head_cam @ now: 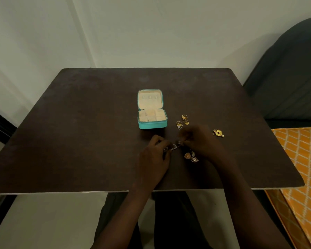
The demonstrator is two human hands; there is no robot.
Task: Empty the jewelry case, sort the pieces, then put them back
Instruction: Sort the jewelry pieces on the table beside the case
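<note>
A small teal jewelry case (152,125) lies open on the dark table (79,132), its cream compartments showing nothing inside. Right of it sit gold rings (184,117) and a triangular pendant (179,127). A gold sun-shaped piece (218,133) lies farther right. Gold earrings (191,157) rest under my right wrist. My left hand (153,159) and my right hand (201,141) meet in front of the case, both pinching the ends of a silvery stone-set piece (173,146) stretched between them.
The table's front edge runs just below my forearms. An orange patterned cloth (300,168) lies beyond the table's right side, and a dark chair back (291,78) stands at the far right. A pale wall is behind the table.
</note>
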